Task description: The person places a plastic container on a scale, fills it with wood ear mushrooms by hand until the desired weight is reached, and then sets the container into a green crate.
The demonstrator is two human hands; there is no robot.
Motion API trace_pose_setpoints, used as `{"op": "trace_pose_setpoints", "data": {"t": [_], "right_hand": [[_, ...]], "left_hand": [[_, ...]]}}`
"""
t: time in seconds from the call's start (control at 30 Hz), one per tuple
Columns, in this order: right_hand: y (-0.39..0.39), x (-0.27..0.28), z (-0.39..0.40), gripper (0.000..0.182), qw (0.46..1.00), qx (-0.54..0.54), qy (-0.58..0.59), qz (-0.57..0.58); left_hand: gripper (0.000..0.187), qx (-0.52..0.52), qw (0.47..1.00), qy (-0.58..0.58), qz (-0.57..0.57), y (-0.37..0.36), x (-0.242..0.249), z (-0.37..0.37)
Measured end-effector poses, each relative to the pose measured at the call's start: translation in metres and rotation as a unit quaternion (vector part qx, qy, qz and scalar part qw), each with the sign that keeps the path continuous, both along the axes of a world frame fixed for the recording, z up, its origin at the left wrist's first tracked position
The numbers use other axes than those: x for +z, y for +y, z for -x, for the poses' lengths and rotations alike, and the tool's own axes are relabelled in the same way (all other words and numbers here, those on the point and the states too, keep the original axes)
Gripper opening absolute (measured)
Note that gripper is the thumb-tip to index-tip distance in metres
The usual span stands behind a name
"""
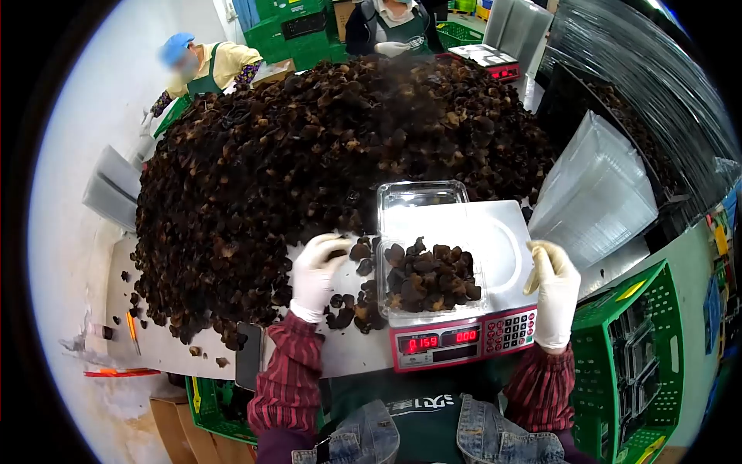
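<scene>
A: What's around you?
B: Big heap of dark pieces [325, 155] fills the table [355, 354] beyond your scale [506, 232]. Stack of clear trays [595, 185] crowds you far-right, green crate [593, 371] near-right. Phone [249, 356] at the near edge, left. Two co-workers past the heap.
A: And the portion?
B: In the clear container [421, 315] on your scale, left part of the platform, lid [421, 199] raised on the heap side. Display reads 0.159. Loose pieces [348, 313] lie on the table just left of it.
A: Hands?
B: Both gloved. Your left hand [313, 277] is partly curled, fingertips at the loose pieces by the container; can't tell if it grips one. Your right hand [555, 292] is half-curled beside the scale's right edge, thumb and fingers apart, no piece visible in it. Contact with the scale: can't tell.
</scene>
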State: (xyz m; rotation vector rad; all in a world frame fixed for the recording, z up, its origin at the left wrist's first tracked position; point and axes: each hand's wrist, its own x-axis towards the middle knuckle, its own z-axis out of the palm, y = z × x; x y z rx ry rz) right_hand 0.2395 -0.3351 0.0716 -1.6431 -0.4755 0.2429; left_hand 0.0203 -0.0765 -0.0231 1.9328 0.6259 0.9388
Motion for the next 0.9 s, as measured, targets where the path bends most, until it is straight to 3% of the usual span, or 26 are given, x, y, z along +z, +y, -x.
{"op": "trace_pose_setpoints", "data": {"t": [0.03,0.1,0.2,0.27,0.33,0.4,0.47,0.6,0.67,0.73,0.9], "right_hand": [[-0.005,-0.012,-0.001,0.018,1.0,-0.012,0.012,0.023],[-0.01,-0.02,0.003,0.017,0.998,-0.004,0.055,0.023],[-0.015,-0.022,0.006,0.017,0.998,0.026,0.051,0.041],[-0.02,-0.027,0.006,0.016,0.997,0.02,0.049,0.053],[-0.031,-0.036,0.002,0.016,0.998,0.016,0.042,0.051],[-0.036,-0.042,-0.001,0.017,0.997,0.005,0.047,0.066],[-0.042,-0.054,-0.005,0.017,0.995,0.007,0.067,0.07],[-0.048,-0.063,-0.006,0.016,0.993,-0.02,0.081,0.084],[-0.048,-0.071,-0.007,0.023,0.995,-0.034,0.037,0.085],[-0.049,-0.077,-0.008,0.026,0.995,-0.039,0.016,0.09],[-0.044,-0.067,-0.002,0.031,0.995,-0.049,0.026,0.085]], "left_hand": [[0.027,-0.05,0.999,-0.017,-0.006,-0.026,0.038,-0.022],[0.035,-0.134,0.959,0.04,-0.246,-0.049,0.066,-0.057],[0.041,-0.272,0.903,0.158,-0.294,-0.066,0.066,-0.093],[0.043,-0.289,0.884,0.176,-0.323,-0.067,0.072,-0.091],[0.041,-0.278,0.911,0.136,-0.274,-0.068,0.103,-0.078],[0.033,-0.178,0.962,0.085,-0.19,-0.062,0.1,-0.056],[0.023,-0.108,0.989,0.046,-0.088,-0.041,0.07,-0.039],[0.02,0.018,0.995,0.1,-0.005,-0.02,0.024,-0.012],[0.023,0.038,0.994,0.069,0.082,-0.016,0.02,-0.018],[0.029,0.033,0.991,0.092,0.093,-0.008,0.022,-0.033],[0.056,-0.084,0.961,0.11,0.239,0.033,0.006,-0.094]]}}
